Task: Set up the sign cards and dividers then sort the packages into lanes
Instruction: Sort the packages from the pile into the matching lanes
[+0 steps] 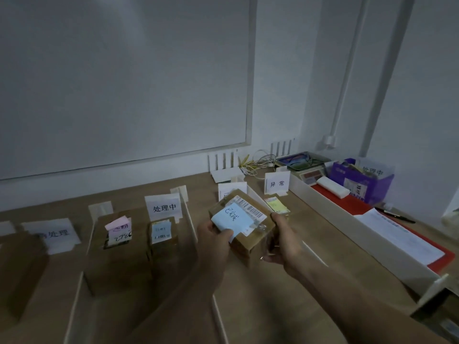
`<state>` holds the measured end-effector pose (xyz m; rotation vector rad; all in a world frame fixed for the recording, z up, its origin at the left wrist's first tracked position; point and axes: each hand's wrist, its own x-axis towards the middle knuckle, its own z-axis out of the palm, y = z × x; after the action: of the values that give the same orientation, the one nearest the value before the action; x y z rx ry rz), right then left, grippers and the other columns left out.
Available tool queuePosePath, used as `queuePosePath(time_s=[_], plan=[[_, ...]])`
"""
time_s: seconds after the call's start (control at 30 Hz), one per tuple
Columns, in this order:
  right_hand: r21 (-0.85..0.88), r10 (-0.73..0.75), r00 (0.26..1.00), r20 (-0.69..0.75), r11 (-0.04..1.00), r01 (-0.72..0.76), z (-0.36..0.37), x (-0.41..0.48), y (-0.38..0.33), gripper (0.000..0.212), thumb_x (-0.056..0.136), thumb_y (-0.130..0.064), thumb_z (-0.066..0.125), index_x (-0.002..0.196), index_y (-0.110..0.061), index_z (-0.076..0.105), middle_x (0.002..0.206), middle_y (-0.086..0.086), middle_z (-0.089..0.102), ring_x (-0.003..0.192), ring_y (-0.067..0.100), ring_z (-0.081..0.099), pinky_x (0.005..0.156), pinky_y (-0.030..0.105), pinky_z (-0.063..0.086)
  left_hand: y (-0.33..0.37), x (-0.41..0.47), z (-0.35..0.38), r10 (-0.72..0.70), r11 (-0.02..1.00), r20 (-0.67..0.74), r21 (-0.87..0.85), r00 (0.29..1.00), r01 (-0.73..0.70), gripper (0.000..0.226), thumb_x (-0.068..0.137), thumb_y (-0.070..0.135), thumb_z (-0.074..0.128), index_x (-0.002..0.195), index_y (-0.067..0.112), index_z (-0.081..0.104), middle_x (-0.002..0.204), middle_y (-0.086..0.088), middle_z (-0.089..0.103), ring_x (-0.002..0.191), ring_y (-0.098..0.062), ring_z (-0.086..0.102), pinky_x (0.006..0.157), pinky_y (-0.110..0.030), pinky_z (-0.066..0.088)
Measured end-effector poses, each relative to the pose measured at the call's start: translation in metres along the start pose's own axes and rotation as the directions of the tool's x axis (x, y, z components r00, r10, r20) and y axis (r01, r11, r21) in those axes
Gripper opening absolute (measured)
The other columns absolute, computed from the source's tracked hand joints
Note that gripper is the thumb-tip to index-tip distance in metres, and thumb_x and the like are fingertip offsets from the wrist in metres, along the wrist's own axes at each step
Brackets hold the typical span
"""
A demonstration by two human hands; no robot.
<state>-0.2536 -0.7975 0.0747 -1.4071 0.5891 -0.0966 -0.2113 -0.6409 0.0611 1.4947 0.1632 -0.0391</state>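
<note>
I hold one brown package (250, 238) in both hands, raised off the wooden table (320, 227). It sits between my two hands, tilted so that its top face is turned toward me.

Left hand (213, 235): grips the left side of the package. The thumb lies across the lower edge of the blue note (232, 220) stuck on the top face. The other fingers pass underneath, out of sight.

Right hand (283, 242): grips the right side, fingers curled round the near right corner.

A white barcode label (250, 209) runs along the top face beside the blue note.

Position relative to the lanes:
- The package hides the lower part of the middle sign card (231, 189), whose text I cannot read.
- To the right stands the 异常 sign card (277, 183), with a yellow-noted item (277, 206) lying just in front of it.
- To the left of my left hand a white divider strip (190, 219) lies on the table, and beyond it stands the 处理中 sign card (164, 208).
- The package with a pale blue note (161, 232) rests in front of that card, and the package with a pink note (118, 229) rests further left.
- The far-left sign card (53, 234) is blurred.

A long white tray (347, 223) borders the table on the right.
</note>
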Motion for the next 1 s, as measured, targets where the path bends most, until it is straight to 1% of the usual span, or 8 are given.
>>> queuePosePath(time_s=[0.1, 0.27, 0.4, 0.57, 0.67, 0.77, 0.93, 1.0], plan=[[0.012, 0.016, 1.000, 0.018, 1.000, -0.016, -0.003, 0.026, -0.007, 0.038, 0.093, -0.059, 0.053, 0.101, -0.026, 0.071, 0.101, 0.011, 0.074, 0.096, 0.033, 0.071, 0.071, 0.049, 0.064, 0.001, 0.008, 0.014, 0.049, 0.997, -0.034, 0.063, 0.998, -0.047, 0.043, 0.091, 0.009, 0.067, 0.131, 0.012, 0.052, 0.124, -0.002, 0.065, 0.109, -0.018, 0.066, 0.080, -0.032, 0.061], [0.005, 0.021, 0.995, 0.096, 1.000, -0.021, 0.009, 0.060, -0.005, 0.043, 0.091, -0.064, 0.052, 0.094, -0.029, 0.077, 0.090, 0.004, 0.079, 0.093, 0.028, 0.073, 0.081, 0.050, 0.062, -0.005, 0.028, 0.019, 0.082, 0.985, -0.114, 0.158, 0.990, -0.063, 0.024, 0.088, 0.023, 0.070, 0.105, 0.022, 0.054, 0.107, -0.004, 0.066, 0.097, -0.018, 0.067, 0.083, -0.049, 0.060], [-0.048, 0.021, 0.996, 0.084, 0.999, -0.017, 0.023, 0.086, 0.007, 0.048, 0.093, -0.065, 0.047, 0.091, -0.030, 0.079, 0.085, 0.002, 0.078, 0.093, 0.028, 0.073, 0.076, 0.042, 0.062, -0.017, 0.052, 0.020, 0.090, 0.978, -0.092, 0.196, 0.992, -0.071, 0.011, 0.092, 0.023, 0.067, 0.098, 0.026, 0.059, 0.103, 0.003, 0.068, 0.097, -0.013, 0.068, 0.084, -0.042, 0.061], [-0.144, 0.024, 0.999, 0.022, 0.989, -0.021, 0.038, 0.121, 0.017, 0.051, 0.088, -0.072, 0.042, 0.085, -0.037, 0.079, 0.093, 0.005, 0.077, 0.094, 0.031, 0.070, 0.079, 0.047, 0.060, -0.026, 0.086, 0.026, 0.103, 0.976, 0.004, 0.193, 0.995, -0.102, 0.026, 0.097, 0.023, 0.062, 0.122, 0.022, 0.059, 0.116, 0.005, 0.066, 0.107, -0.013, 0.066, 0.086, -0.039, 0.061], [-0.166, 0.039, 0.999, 0.032, 0.986, -0.033, 0.046, 0.137, 0.018, 0.047, 0.093, -0.066, 0.043, 0.090, -0.032, 0.075, 0.098, 0.003, 0.075, 0.096, 0.026, 0.068, 0.079, 0.039, 0.056, -0.031, 0.100, 0.027, 0.082, 0.974, 0.033, 0.210, 0.996, -0.087, 0.034, 0.099, 0.020, 0.059, 0.132, 0.023, 0.055, 0.112, 0.011, 0.062, 0.110, -0.014, 0.064, 0.091, -0.039, 0.059], [-0.210, 0.061, 0.997, 0.049, 0.976, -0.049, 0.054, 0.160, 0.021, 0.047, 0.098, -0.063, 0.039, 0.088, -0.032, 0.072, 0.096, 0.002, 0.075, 0.095, 0.024, 0.068, 0.081, 0.039, 0.056, -0.038, 0.122, 0.030, 0.055, 0.969, 0.050, 0.240, 0.997, -0.065, 0.040, 0.099, 0.016, 0.057, 0.138, 0.024, 0.053, 0.126, 0.004, 0.064, 0.113, -0.017, 0.064, 0.092, -0.041, 0.059], [-0.391, 0.003, 0.986, 0.164, 0.918, 0.062, 0.066, 0.208, 0.030, 0.058, 0.085, -0.076, 0.033, 0.114, -0.039, 0.067, 0.105, 0.003, 0.073, 0.094, 0.025, 0.070, 0.081, 0.046, 0.061, -0.054, 0.166, 0.038, 0.055, 0.928, -0.016, 0.369, 0.998, -0.045, 0.045, 0.099, 0.012, 0.054, 0.142, 0.022, 0.050, 0.127, -0.002, 0.063, 0.110, -0.021, 0.064, 0.095, -0.043, 0.056], [-0.445, -0.046, 0.972, 0.230, 0.883, 0.147, 0.074, 0.230, 0.034, 0.045, 0.098, -0.060, 0.036, 0.125, -0.034, 0.060, 0.113, 0.008, 0.068, 0.096, 0.030, 0.068, 0.083, 0.051, 0.060, -0.064, 0.185, 0.041, 0.054, 0.907, -0.072, 0.421, 0.996, -0.019, 0.044, 0.099, 0.012, 0.053, 0.142, 0.023, 0.052, 0.125, -0.002, 0.065, 0.105, -0.018, 0.064, 0.090, -0.040, 0.058]])
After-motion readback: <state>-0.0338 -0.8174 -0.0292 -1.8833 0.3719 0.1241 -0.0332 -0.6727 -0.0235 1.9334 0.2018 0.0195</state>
